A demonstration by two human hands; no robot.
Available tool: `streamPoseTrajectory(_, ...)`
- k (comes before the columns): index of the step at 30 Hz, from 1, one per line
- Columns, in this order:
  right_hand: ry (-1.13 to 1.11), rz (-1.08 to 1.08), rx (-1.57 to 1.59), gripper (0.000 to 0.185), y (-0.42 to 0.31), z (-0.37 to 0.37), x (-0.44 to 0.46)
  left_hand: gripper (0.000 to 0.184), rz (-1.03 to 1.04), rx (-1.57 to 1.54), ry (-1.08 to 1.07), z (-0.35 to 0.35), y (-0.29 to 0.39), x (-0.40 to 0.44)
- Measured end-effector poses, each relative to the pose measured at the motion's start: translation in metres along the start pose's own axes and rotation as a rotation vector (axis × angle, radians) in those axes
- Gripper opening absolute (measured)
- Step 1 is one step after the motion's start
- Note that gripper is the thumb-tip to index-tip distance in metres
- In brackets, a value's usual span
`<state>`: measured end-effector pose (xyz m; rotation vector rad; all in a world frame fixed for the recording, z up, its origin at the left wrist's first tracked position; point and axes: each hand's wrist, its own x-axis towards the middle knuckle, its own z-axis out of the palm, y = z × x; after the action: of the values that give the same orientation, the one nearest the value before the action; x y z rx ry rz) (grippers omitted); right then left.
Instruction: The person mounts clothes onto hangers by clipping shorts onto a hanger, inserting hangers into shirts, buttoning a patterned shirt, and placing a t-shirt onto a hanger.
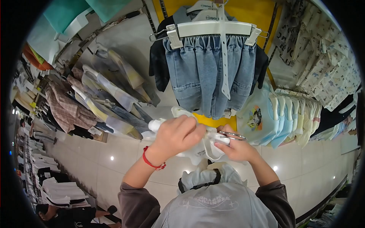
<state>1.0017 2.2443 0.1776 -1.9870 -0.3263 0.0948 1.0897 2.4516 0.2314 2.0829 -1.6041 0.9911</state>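
Note:
My left hand, with a red cord bracelet on its wrist, is closed around part of a white plastic hanger. My right hand grips the other side of the hanger, near a metal loop. White material hangs between and below the two hands. Just beyond them, denim shorts with an elastic waist hang from a white clip hanger, in front of a dark top. A white perforated strip dangles over the shorts.
Hanging clothes fill a rack on the left. Pale shirts line a rail on the right, below patterned garments. A person in dark clothes is at the lower left, beside folded or hung white clothes.

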Motion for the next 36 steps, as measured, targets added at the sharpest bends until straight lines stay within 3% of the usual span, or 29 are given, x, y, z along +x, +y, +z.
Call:
streamPoseTrajectory(4,-0.065,-0.04,-0.121,0.026,0.002,-0.026,-0.001,0.026,-0.181,0.137,-0.231,-0.008,-0.01,0.0)
streamPoseTrajectory(8,-0.108,0.028,-0.268,0.024,-0.006,-0.04,-0.001,0.021,-0.272,0.138,-0.289,-0.009,-0.03,-0.013)
streamPoseTrajectory(11,-0.08,-0.198,-0.204,0.025,0.001,-0.036,0.006,0.021,-0.208,-0.014,-0.154,-0.012,-0.015,-0.008)
streamPoseTrajectory(14,-0.035,-0.323,-0.242,0.029,0.0,-0.031,0.008,0.023,0.119,-0.103,-0.077,-0.014,-0.011,-0.003)
streamPoseTrajectory(17,-0.111,-0.356,-0.142,0.03,0.006,-0.025,0.012,0.024,0.278,-0.138,0.082,-0.01,-0.003,0.0)
streamPoseTrajectory(20,-0.234,-0.193,-0.023,0.032,-0.001,-0.022,0.012,0.027,0.288,-0.164,0.13,-0.007,0.003,0.0)
streamPoseTrajectory(23,-0.25,-0.11,-0.113,0.033,0.01,-0.022,0.013,0.029,0.226,-0.161,-0.042,-0.014,0.001,-0.003)
streamPoseTrajectory(26,-0.188,-0.277,-0.292,0.031,0.021,-0.022,0.01,0.03,0.124,-0.056,-0.122,-0.013,-0.001,-0.003)
streamPoseTrajectory(29,-0.157,-0.087,0.116,0.028,0.015,-0.018,0.013,0.026,0.094,-0.14,-0.133,-0.013,0.001,-0.009)
streamPoseTrajectory(34,-0.196,-0.44,-0.091,0.032,0.021,-0.002,0.019,0.021,0.224,-0.234,0.017,-0.013,0.013,-0.003)
streamPoseTrajectory(36,-0.248,-0.395,-0.061,0.028,0.021,0.006,0.018,0.021,0.224,-0.258,0.03,-0.011,0.014,-0.003)
